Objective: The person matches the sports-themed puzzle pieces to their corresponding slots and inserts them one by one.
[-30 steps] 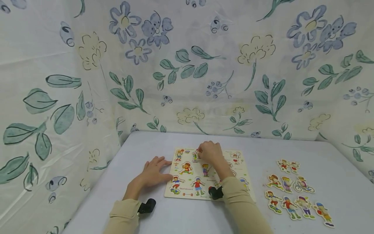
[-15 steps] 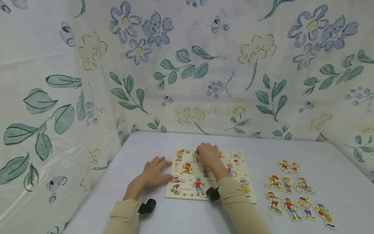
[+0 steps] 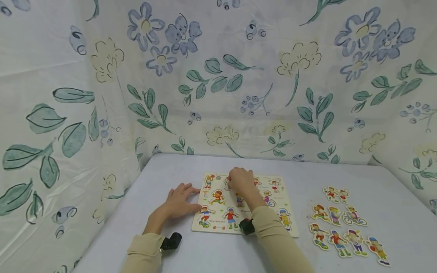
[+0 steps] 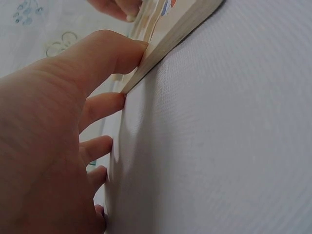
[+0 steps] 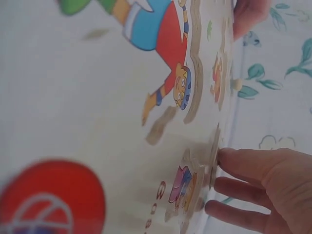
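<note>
Left hand (image 3: 179, 201), fingers spread, touching board (image 3: 218, 215) at nine o'clock; right hand (image 3: 243, 184) near twelve, grip indeterminable; loose pieces (image 3: 335, 216) at three.

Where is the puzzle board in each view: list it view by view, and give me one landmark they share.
Head: the puzzle board lies at lower centre, partly covered.
Left wrist: only part of the puzzle board shows, its edge slanting across top centre.
Right wrist: the puzzle board fills most of the left and middle.
Shared landmark: the floral cloth, upper left in left wrist, right side in right wrist.
</note>
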`<state>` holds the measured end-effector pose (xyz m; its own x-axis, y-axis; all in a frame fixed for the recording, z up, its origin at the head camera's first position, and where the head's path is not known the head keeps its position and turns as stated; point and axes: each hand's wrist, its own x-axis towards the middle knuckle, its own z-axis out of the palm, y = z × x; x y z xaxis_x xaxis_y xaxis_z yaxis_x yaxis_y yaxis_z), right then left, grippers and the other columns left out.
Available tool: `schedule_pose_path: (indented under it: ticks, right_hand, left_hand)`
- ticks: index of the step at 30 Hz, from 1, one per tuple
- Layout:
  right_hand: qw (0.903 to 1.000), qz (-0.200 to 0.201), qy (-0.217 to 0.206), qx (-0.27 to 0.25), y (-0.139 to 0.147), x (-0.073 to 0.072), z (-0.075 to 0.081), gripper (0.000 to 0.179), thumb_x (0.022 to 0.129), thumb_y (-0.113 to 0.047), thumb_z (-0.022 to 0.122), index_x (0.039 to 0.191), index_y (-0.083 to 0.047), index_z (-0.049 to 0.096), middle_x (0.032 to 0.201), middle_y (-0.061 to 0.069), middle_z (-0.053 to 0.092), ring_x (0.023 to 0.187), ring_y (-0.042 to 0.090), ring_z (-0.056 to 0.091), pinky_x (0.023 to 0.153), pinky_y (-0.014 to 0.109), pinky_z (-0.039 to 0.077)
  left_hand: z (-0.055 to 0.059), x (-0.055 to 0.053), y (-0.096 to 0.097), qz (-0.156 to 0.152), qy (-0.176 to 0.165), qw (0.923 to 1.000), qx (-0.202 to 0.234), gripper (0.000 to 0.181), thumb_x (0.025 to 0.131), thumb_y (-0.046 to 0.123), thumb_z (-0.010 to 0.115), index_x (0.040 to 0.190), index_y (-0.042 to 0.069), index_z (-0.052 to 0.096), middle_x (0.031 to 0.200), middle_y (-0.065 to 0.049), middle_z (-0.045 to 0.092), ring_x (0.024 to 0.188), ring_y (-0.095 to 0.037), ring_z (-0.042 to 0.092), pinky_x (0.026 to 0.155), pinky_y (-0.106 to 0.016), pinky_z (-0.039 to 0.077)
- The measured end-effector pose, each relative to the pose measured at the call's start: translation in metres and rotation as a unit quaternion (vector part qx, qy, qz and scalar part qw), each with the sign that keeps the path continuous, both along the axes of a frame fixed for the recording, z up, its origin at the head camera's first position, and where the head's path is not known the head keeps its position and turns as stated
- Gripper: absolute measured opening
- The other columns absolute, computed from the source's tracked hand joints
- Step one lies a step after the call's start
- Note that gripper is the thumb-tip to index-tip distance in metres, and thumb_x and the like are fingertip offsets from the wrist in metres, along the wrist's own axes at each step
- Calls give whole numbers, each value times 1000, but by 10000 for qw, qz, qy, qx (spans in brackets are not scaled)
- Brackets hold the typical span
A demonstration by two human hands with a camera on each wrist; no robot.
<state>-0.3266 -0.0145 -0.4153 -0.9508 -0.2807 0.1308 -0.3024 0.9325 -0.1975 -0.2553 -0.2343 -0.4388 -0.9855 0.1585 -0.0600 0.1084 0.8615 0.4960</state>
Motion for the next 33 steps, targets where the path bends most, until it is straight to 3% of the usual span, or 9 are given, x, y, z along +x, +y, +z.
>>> schedule_pose_path:
  ticks: [19, 27, 33]
  right_hand:
    - [9994, -230, 65, 240, -5, -4, -4, 16, 91, -25, 70, 81, -13, 71, 84, 0, 65, 82, 20, 59, 86, 46, 50]
    - [9994, -36, -276, -206, 3, 3, 3, 13, 93, -21, 68, 92, -10, 73, 91, 3, 65, 89, 24, 58, 93, 51, 48]
    - [9975, 323, -582, -238, 9, 9, 3, 24, 95, -16, 64, 116, -13, 73, 114, 7, 67, 113, 32, 60, 104, 62, 39]
  left_hand:
    - [-2, -2, 0, -5, 15, 10000, -4, 60, 84, 37, 73, 136, 13, 57, 157, -21, 32, 149, -45, 12, 118, -65, 2]
    - [1, -3, 1, -47, 5, 10000, 37, 59, 84, 37, 74, 136, 13, 58, 157, -21, 32, 149, -45, 12, 118, -65, 2]
    - [1, -1, 0, -69, -2, 10000, -18, 61, 83, 38, 73, 136, 12, 57, 156, -22, 32, 148, -47, 13, 117, -66, 3]
